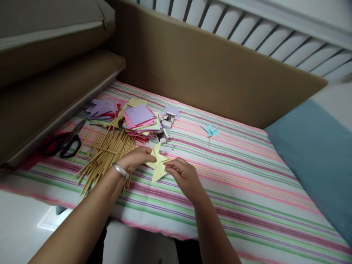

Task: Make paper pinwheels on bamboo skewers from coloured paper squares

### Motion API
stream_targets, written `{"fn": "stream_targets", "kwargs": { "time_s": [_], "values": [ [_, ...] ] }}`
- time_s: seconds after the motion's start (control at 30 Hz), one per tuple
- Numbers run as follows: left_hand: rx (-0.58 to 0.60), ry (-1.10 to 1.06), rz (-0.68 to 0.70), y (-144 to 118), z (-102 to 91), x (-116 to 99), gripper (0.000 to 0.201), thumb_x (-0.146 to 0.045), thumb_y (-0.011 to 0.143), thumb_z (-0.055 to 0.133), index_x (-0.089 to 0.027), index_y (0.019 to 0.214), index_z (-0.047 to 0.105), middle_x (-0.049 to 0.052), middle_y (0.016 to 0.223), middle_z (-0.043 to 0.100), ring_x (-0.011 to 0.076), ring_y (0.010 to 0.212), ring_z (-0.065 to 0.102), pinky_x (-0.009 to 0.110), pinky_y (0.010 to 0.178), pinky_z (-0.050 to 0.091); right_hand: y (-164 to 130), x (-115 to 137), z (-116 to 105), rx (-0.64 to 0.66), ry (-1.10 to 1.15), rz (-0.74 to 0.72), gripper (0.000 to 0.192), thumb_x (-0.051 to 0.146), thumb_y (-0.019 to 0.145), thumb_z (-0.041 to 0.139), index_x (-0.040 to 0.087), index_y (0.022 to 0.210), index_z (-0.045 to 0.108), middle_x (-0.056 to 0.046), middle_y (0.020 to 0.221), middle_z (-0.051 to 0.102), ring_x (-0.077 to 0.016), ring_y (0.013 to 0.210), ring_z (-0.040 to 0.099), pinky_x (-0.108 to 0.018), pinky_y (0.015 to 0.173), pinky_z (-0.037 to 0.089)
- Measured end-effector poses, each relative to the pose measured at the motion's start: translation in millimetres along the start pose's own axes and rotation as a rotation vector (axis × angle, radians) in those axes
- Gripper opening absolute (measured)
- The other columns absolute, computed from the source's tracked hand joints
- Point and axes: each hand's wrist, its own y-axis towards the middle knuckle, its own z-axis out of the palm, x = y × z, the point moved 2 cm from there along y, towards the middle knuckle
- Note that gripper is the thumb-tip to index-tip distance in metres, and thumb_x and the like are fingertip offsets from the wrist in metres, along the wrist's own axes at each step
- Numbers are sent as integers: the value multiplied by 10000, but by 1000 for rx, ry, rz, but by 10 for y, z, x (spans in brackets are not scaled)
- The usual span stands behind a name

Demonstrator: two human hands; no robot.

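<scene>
A pale yellow paper pinwheel, its blades folded toward the middle, is held over the striped cloth. My left hand, with a silver bangle at the wrist, grips its left side, the thumb pressed near the centre. At its right edge, the fingertips of my right hand are pinched together, touching or very near the paper. Whatever lies between those fingertips is too small to make out. Just beyond the pinwheel, tiny metal bits are scattered by a small open white box. Many thin wooden sticks lie beside my left hand.
Stacked coloured paper squares and purple cut papers sit behind the sticks. Dark-handled scissors rest at left near a brown cushion. A finished blue pinwheel lies farther right on the striped cloth. A brown board rises behind.
</scene>
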Motion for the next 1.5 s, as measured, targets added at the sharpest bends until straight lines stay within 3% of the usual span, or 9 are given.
{"fn": "stream_targets", "kwargs": {
  "time_s": [0.17, 0.33, 0.47, 0.7, 0.9, 0.97, 1.07, 1.27, 1.5],
  "values": [
    [16, 0, -3, -15, 1, -13, 211, -210, 478, 693, -116, 662, 651, 10, 603, 650, 138, 566, 576, 256, 606, 432, -6, -7, 4, 15, -93, -85, 362, 32, 760, 433, 232, 967, 654, -39, 911, 622, -162, 867, 592, -276, 767, 448],
    [53, 22, -3, -48, 29, -33, 266, -216, 491, 692, -107, 733, 685, 17, 619, 661, 145, 579, 584, 263, 627, 437, -2, 11, -16, 44, -118, -56, 234, 103, 782, 492, 229, 899, 650, -34, 869, 645, -174, 846, 603, -287, 758, 449],
    [44, 42, 2, -53, 57, -24, 241, -202, 502, 685, -110, 725, 692, 7, 601, 654, 135, 558, 568, 254, 614, 429, -6, 19, -34, 38, -16, 53, 151, 141, 770, 537, 221, 854, 634, -8, 775, 656, -160, 754, 620, -270, 702, 449],
    [72, 68, 3, -34, 60, -3, 191, -187, 499, 677, -110, 674, 682, -6, 582, 636, 118, 539, 538, 232, 581, 405, -16, 15, -87, 153, 99, 43, 228, 99, 788, 480, 210, 883, 655, 8, 727, 620, -118, 651, 592, -240, 648, 448],
    [106, 123, -13, -49, 101, 0, 125, -188, 521, 658, -126, 629, 662, -11, 581, 634, 117, 539, 528, 229, 578, 388, -8, 78, -107, 125, -81, -100, 141, 194, 806, 573, 244, 834, 702, -45, 914, 619, -190, 920, 575, -338, 825, 453],
    [118, 120, -10, -50, 126, 8, 127, -193, 516, 666, -129, 626, 660, -16, 571, 625, 119, 537, 523, 232, 582, 386, 0, 106, -93, 87, -139, -136, 116, 202, 790, 602, 252, 784, 706, -58, 1107, 594, -241, 1123, 488, -414, 931, 404],
    [145, 116, 4, -40, 160, 30, 138, -202, 526, 672, -129, 643, 672, -17, 572, 624, 121, 542, 525, 237, 596, 390, 15, 98, -47, 64, -157, -128, 100, 200, 776, 615, 247, 738, 695, -30, 1371, 437, -280, 1328, 268, -499, 1034, 292],
    [165, 134, 39, 3, 174, 76, 168, -195, 544, 672, -114, 690, 694, -16, 586, 634, 122, 560, 532, 238, 619, 395, 27, -23, 50, 58, -124, -26, 53, 205, 766, 616, 218, 748, 664, -73, 1383, 431, -259, 1339, 271, -484, 1031, 311],
    [157, 123, 22, 12, 171, 88, 117, -191, 538, 680, -115, 626, 669, -12, 580, 633, 122, 555, 535, 244, 627, 402, 32, -18, 61, 48, -208, -26, 70, 171, 769, 592, 193, 770, 659, -116, 1346, 467, -273, 1320, 303, -492, 1028, 298]
  ]
}}
